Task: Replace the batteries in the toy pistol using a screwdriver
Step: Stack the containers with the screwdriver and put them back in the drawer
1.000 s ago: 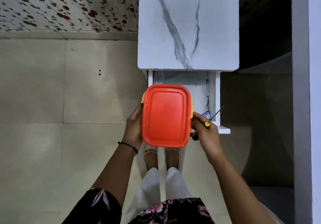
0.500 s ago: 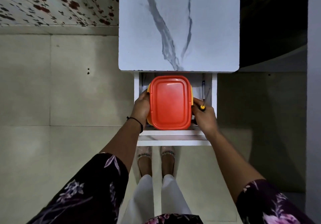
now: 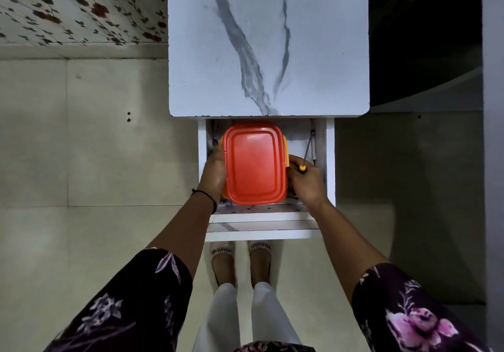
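An orange-lidded plastic box with a yellow body sits low inside the open white drawer under the marble-top table. My left hand grips the box's left side. My right hand presses against its right side while also holding a screwdriver with a yellow-and-black handle, its thin shaft pointing away from me into the drawer. No toy pistol or batteries are visible; the box's contents are hidden by the lid.
The white marble-pattern table top overhangs the drawer's far part. A pen-like item lies along the drawer's right wall. My feet stand on the tiled floor below the drawer front. A dark opening and a white panel stand at the right.
Both hands have carried the box from above the drawer front down and forward into the drawer. I have leaned in closer, so the drawer now shows more fully open.
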